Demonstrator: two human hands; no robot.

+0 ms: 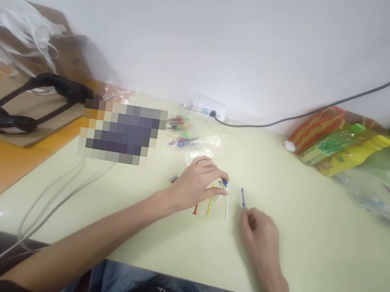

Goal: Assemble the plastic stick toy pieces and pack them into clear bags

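My left hand reaches over the middle of the table, thumb and forefinger closed around a small blue piece at the top of a white plastic stick. Under and beside that hand lie a yellow plastic stick and a red plastic stick, both partly hidden by my fingers. To the right, my right hand pinches the lower end of a thin blue plastic stick with arrow-like ends. A small dark object shows at the left hand's far side.
Coloured plastic pieces lie on clear wrapping behind my hands. A blurred-out dark panel sits to the left, near cables and a black frame-like object. Snack packets stand at right; a power strip rests by the wall.
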